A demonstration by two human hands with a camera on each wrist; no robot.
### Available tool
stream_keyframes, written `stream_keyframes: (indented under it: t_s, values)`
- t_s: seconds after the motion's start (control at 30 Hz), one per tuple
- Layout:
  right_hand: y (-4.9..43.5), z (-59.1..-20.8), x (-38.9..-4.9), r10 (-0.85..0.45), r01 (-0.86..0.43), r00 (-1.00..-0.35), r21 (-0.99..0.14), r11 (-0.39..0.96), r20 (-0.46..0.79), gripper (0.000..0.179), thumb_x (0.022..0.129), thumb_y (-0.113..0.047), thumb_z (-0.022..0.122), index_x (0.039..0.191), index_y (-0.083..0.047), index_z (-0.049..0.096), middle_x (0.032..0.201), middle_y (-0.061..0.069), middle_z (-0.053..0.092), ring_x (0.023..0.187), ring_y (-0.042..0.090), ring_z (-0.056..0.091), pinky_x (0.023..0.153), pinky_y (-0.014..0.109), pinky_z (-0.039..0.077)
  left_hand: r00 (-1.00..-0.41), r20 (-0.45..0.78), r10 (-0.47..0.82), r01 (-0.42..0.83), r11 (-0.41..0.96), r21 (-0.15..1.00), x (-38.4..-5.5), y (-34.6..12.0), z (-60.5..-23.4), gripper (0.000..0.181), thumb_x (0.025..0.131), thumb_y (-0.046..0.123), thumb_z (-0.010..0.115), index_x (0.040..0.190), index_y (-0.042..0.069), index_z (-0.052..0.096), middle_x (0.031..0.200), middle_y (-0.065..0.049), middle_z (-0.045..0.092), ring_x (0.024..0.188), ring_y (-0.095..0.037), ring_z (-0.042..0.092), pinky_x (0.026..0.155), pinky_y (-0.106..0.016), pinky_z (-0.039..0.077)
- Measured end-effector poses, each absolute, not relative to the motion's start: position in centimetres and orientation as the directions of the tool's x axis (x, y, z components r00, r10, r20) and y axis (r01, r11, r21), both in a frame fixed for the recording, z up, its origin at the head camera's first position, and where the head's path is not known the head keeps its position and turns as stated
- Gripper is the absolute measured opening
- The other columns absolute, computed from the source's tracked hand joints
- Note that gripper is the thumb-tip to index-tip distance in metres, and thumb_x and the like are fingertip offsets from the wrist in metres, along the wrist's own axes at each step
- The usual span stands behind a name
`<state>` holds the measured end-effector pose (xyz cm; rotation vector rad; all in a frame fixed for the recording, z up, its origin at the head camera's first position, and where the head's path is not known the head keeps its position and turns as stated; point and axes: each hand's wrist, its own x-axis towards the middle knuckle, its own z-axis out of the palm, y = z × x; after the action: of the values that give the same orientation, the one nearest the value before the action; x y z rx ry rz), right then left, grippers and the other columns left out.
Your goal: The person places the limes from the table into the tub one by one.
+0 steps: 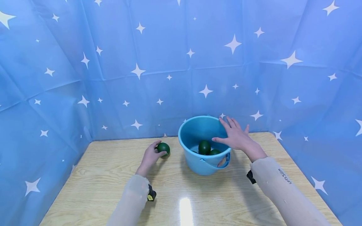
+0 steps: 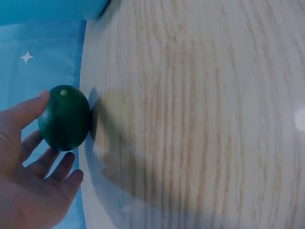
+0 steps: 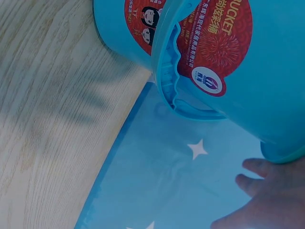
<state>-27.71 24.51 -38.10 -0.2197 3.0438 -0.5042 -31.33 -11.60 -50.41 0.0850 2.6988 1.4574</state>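
A smooth, dark green avocado (image 1: 163, 149) with a pale stem spot sits at the table's far side, left of the bucket. My left hand (image 1: 150, 159) holds it between thumb and curled fingers; in the left wrist view the avocado (image 2: 65, 118) shows close against the tabletop. The light blue bucket (image 1: 202, 164) stands upright, its handle hanging at the front right. Inside lie other avocados (image 1: 204, 147), partly hidden by the front wall. My right hand (image 1: 236, 136) is at the bucket's right rim with fingers spread. In the right wrist view, its fingertips (image 3: 252, 183) appear beside the rim.
The wood-grain table (image 1: 113, 179) ends at a blue star-patterned cloth (image 1: 169, 62) that hangs behind and on both sides. A red printed label (image 3: 219, 43) is on the bucket's wall. Black wrist devices (image 1: 151, 193) sit at both sleeve cuffs.
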Motion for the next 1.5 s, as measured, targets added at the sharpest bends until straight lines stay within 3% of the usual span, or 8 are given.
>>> stream_keyframes:
  t_s: [0.43,1.5]
  values:
    - [24.52,-38.12,-27.62,-0.147,-0.134,-0.989,-0.328,0.935,-0.017,0.102,0.088,-0.066,0.06,0.161,-0.015,0.012,0.166,0.024,0.005,0.151,0.05,0.001,0.107,0.084,-0.009,-0.997,-0.031,0.073,0.012,0.528,0.849,-31.35,-11.46,-50.95,0.064,0.092,0.014,0.071,0.149,0.006,0.043,0.153,-0.023,0.043,0.133,-0.044,0.051,0.109,-0.055,0.046]
    - [24.61,-38.23,-27.78,-0.149,-0.133,-0.989,-0.324,0.937,-0.026,0.102,0.088,-0.067,0.059,0.161,-0.016,0.011,0.167,0.023,0.004,0.152,0.049,0.0,0.108,0.084,-0.007,-0.998,0.007,0.057,0.037,0.551,0.834,-31.55,-11.14,-51.45,0.063,0.09,0.013,0.074,0.145,0.004,0.046,0.149,-0.023,0.046,0.129,-0.043,0.054,0.106,-0.053,0.049]
